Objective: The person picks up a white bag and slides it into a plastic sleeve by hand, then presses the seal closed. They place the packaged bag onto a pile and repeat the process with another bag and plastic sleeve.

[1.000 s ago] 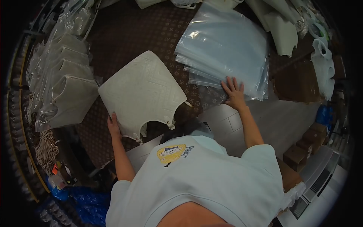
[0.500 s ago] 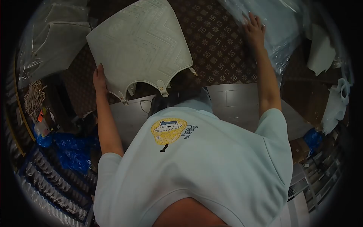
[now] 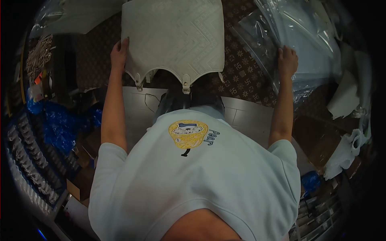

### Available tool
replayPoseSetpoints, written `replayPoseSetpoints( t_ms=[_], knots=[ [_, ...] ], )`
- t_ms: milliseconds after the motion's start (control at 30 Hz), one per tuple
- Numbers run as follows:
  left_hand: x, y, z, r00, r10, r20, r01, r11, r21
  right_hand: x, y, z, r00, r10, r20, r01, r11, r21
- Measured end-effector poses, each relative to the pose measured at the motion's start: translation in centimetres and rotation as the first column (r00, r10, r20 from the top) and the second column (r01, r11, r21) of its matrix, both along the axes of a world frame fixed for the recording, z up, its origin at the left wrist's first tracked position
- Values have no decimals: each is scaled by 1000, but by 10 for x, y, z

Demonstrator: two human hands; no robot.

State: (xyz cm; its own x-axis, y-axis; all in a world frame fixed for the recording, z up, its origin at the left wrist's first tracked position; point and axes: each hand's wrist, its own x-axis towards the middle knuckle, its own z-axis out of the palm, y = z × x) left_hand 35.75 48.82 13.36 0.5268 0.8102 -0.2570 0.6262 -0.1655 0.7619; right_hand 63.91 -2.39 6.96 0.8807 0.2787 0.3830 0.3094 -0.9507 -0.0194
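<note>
A cream-white embossed handbag (image 3: pixel 173 36) lies on the brown patterned surface in front of me, its scalloped edge with metal-fitted strap tabs towards me. My left hand (image 3: pixel 119 55) is closed on its left side edge; part of the fingers is hidden against the bag. Off to the right, my right hand (image 3: pixel 287 62) has its fingers curled on the near edge of a clear plastic bag (image 3: pixel 305 48), part of a pile of such bags. A loose transparent flap spreads out left of this hand.
Brown patterned cloth (image 3: pixel 245 72) covers the work surface. Blue plastic (image 3: pixel 60 124) and a bundle of pale cords (image 3: pixel 38 56) are on the left. White scrap pieces (image 3: pixel 345 96) hang at the right. A plastic-wrapped pale piece (image 3: pixel 76 16) lies at the upper left.
The handbag has turned straighter and shifted right in view, with my left hand still at its side. My right hand has come nearer, its fingers now curled, and the plastic flap has spread leftward.
</note>
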Motion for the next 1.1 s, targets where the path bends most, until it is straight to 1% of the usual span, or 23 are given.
replayPoseSetpoints(
  t_ms=[67,100,167,267,300,367,400,467,500,533,567,600,633,700,767,800,867,900,933,967,1000,1067,1100],
  knots=[
    [4,-5,10,997,-76,-26,80,969,233,0,0,11,934,-74,-351,89,996,28],
    [11,-8,19,989,-150,-15,145,925,351,4,1,17,938,-66,-340,83,996,35],
    [31,-18,36,939,-343,31,267,782,564,11,-2,30,830,-162,-533,273,953,135],
    [80,-25,50,787,-617,24,370,504,780,19,-13,22,883,-60,-466,178,961,213],
    [86,-28,49,797,-603,35,352,511,784,19,-16,14,889,-46,-455,159,964,214],
    [96,-35,47,827,-555,-85,411,496,764,20,-14,7,975,-101,-199,114,992,53],
    [100,-39,46,833,-533,-146,445,492,748,21,-11,15,978,-93,-185,104,993,52],
    [106,-46,43,828,-495,-266,516,484,706,20,-5,33,842,-206,-499,225,974,-24],
    [108,-50,42,814,-480,-326,556,484,675,19,-4,38,845,-213,-490,226,974,-32],
    [108,-53,40,787,-472,-397,607,480,634,19,-5,33,838,-210,-503,259,965,29],
    [103,-55,32,787,-484,-382,603,475,641,21,-6,37,842,-208,-497,294,950,100],
    [92,-60,19,798,-486,-356,586,487,647,23,-8,40,852,-225,-473,308,946,106],
    [86,-65,13,807,-493,-326,568,496,657,23,-12,37,835,-205,-511,321,935,151],
    [76,-81,23,805,-461,-373,588,539,603,23,-20,35,828,-210,-520,355,914,198],
    [75,-84,28,799,-483,-359,596,549,586,26,-26,31,777,-129,-616,454,793,406],
    [75,-84,30,792,-483,-373,608,567,556,25,-28,33,786,-142,-602,456,790,409],
    [75,-85,37,783,-494,-379,621,577,530,20,-30,36,864,-8,-503,358,711,605],
    [75,-85,40,772,-495,-398,635,591,497,22,-34,37,868,-13,-496,358,707,609],
    [74,-83,44,772,-498,-394,635,586,504,25,-39,38,840,30,-542,304,801,515],
    [73,-80,50,742,-536,-403,670,601,436,29,-42,39,805,66,-590,234,879,416],
    [73,-78,55,712,-571,-409,701,611,369,29,-36,45,811,67,-581,231,876,424],
    [72,-75,58,698,-581,-419,714,604,354,19,-14,66,759,-233,-607,308,951,19],
    [72,-75,59,682,-591,-431,729,599,331,22,-13,64,761,-231,-606,313,949,32]
  ],
)
